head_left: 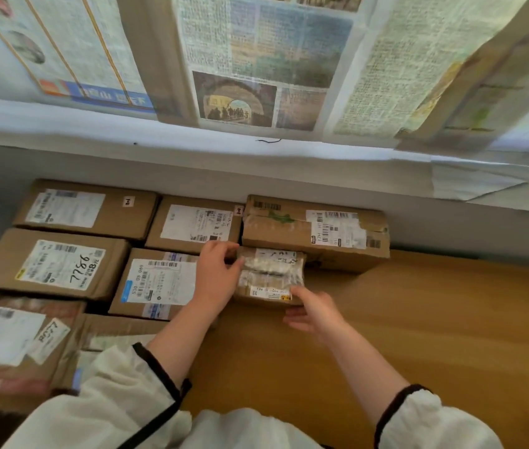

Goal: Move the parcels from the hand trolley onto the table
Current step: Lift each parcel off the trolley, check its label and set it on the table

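A small brown parcel (271,275) wrapped in clear tape lies on the wooden table (434,319), in front of a longer cardboard box (315,231). My left hand (219,273) grips the small parcel's left end, thumb on top. My right hand (313,311) touches its near right corner with fingers spread. Several labelled cardboard parcels lie packed side by side on the table's left half, among them one marked 7786 (59,264) and one with a blue-edged label (156,283). The hand trolley is out of view.
A grey wall (451,215) and a white window sill (191,134) run behind the table, with newspaper sheets (266,59) hung over the window. Bare wood shows on the table's right half. White sleeves with black cuffs cover my forearms.
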Available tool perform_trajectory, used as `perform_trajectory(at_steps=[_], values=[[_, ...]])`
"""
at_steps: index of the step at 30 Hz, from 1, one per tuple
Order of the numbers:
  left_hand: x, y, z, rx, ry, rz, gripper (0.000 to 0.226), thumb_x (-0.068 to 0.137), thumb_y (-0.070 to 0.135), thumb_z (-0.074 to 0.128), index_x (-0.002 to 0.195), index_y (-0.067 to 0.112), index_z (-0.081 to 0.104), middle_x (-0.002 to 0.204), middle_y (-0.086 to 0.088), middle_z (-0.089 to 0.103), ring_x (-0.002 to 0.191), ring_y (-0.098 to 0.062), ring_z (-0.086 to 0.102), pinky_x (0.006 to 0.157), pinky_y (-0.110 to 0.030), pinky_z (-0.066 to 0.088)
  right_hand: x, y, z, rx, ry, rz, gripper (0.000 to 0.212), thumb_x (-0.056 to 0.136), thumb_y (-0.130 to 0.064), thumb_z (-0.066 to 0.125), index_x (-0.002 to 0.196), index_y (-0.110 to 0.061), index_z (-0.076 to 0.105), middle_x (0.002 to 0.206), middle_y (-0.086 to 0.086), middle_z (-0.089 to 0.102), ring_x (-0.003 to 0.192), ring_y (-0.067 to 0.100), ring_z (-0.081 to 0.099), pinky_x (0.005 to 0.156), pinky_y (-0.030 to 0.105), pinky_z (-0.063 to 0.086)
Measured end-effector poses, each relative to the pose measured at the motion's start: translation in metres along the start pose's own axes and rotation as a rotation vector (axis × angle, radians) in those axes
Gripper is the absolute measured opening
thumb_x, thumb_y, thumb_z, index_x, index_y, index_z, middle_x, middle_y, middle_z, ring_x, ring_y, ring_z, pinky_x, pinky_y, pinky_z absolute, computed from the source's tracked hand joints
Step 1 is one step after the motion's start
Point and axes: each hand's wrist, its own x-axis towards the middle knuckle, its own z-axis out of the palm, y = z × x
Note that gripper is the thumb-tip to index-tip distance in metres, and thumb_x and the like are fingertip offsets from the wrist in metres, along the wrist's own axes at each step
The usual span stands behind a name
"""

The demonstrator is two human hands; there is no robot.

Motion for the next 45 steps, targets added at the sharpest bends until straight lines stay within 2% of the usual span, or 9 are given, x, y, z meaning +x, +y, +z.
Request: perform_trajectory(at_steps=[12, 15, 18, 21, 23, 25, 28, 32, 45], values=[[0.002, 0.005, -0.005, 0.039, -0.025, 0.047, 0.02, 0.088, 0.012, 0.063, 0.108, 0.012, 0.063, 0.102, 0.003, 0.052, 0.095, -0.012, 0.053, 0.081, -0.014, 0.039, 0.0, -0.016, -0.015, -0.388, -0.054, 0.029, 0.063, 0.086, -0.049, 0.057, 0.132, -0.01, 0.04, 0.098, 0.011, 0.066, 0.082, 0.025, 0.066, 0.053, 0.031, 0.054], [0.001, 0.012, -0.025, 0.05, 0.033, 0.138, 0.019, 0.092, 0.01, 0.056, 0.11, 0.01, 0.063, 0.105, 0.0, 0.057, 0.097, -0.012, 0.054, 0.077, -0.011, 0.039, -0.013, -0.028, -0.018, -0.851, 0.201, -0.2, 0.061, 0.087, -0.062, 0.045, 0.118, -0.011, 0.049, 0.092, 0.002, 0.061, 0.074, 0.017, 0.06, 0.051, 0.028, 0.047], [-0.005, 0.015, -0.055, 0.11, 0.052, 0.231, 0.027, 0.093, 0.008, 0.052, 0.119, 0.009, 0.06, 0.114, -0.005, 0.06, 0.11, -0.017, 0.053, 0.093, -0.026, 0.042, -0.039, -0.049, -0.013, -1.032, 0.496, -0.607, 0.048, 0.088, -0.061, 0.042, 0.105, -0.017, 0.052, 0.089, -0.003, 0.059, 0.071, 0.009, 0.053, 0.051, 0.024, 0.04], [-0.018, 0.012, -0.087, 0.345, 0.133, 0.396, 0.03, 0.089, 0.007, 0.057, 0.118, 0.012, 0.063, 0.115, -0.008, 0.065, 0.12, -0.031, 0.05, 0.103, -0.049, 0.037, -0.067, -0.064, 0.007, -1.167, 0.533, -0.992, 0.054, 0.091, -0.053, 0.044, 0.131, -0.015, 0.045, 0.131, 0.007, 0.051, 0.119, 0.021, 0.047, 0.096, 0.031, 0.043], [-0.032, 0.013, -0.105, 0.516, 0.171, 0.426, 0.034, 0.088, 0.012, 0.058, 0.121, 0.018, 0.061, 0.124, -0.005, 0.061, 0.129, -0.033, 0.04, 0.106, -0.064, 0.025, -0.084, -0.071, 0.023, -1.419, 0.556, -1.106, 0.068, 0.091, -0.057, 0.038, 0.147, -0.02, 0.022, 0.156, 0.006, 0.019, 0.145, 0.029, 0.006, 0.115, 0.04, 0.01], [-0.046, 0.006, -0.126, 0.655, 0.169, 0.358, 0.044, 0.09, 0.022, 0.054, 0.134, 0.027, 0.048, 0.144, -0.001, 0.043, 0.14, -0.031, 0.02, 0.107, -0.066, 0.007, -0.096, -0.072, 0.046, -1.541, 0.541, -1.133, 0.077, 0.09, -0.06, 0.035, 0.149, -0.027, 0.0, 0.157, 0.002, -0.012, 0.14, 0.027, -0.025, 0.112, 0.044, -0.007], [-0.074, -0.026, -0.169, 0.787, 0.196, 0.227, 0.061, 0.092, 0.036, 0.048, 0.146, 0.034, 0.02, 0.157, -0.001, 0.013, 0.143, -0.031, -0.004, 0.107, -0.065, -0.003, -0.116, -0.06, 0.096, -1.567, 0.495, -1.145, 0.088, 0.088, -0.062, 0.038, 0.143, -0.029, -0.022, 0.147, 0.0, -0.032, 0.132, 0.027, -0.037, 0.108, 0.047, -0.012], [-0.133, -0.088, -0.24, 0.88, 0.239, 0.082, 0.071, 0.09, 0.045, 0.05, 0.147, 0.036, 0.009, 0.158, -0.002, 0.003, 0.142, -0.033, -0.011, 0.105, -0.069, -0.004, -0.151, -0.027, 0.179, -1.553, 0.388, -1.205, 0.092, 0.087, -0.061, 0.041, 0.146, -0.022, -0.019, 0.155, 0.003, -0.023, 0.134, 0.025, -0.034, 0.108, 0.047, -0.011], [-0.363, -0.267, -0.41, 0.782, 0.495, -0.47, 0.07, 0.087, 0.045, 0.057, 0.147, 0.035, 0.021, 0.157, -0.001, 0.011, 0.142, -0.029, -0.009, 0.105, -0.069, 0.0, -0.239, 0.109, 0.43, -1.56, -0.07, -1.524, 0.091, 0.088, -0.058, 0.045, 0.149, -0.019, -0.01, 0.158, 0.001, -0.012, 0.143, 0.025, -0.019, 0.116, 0.047, 0.001]])
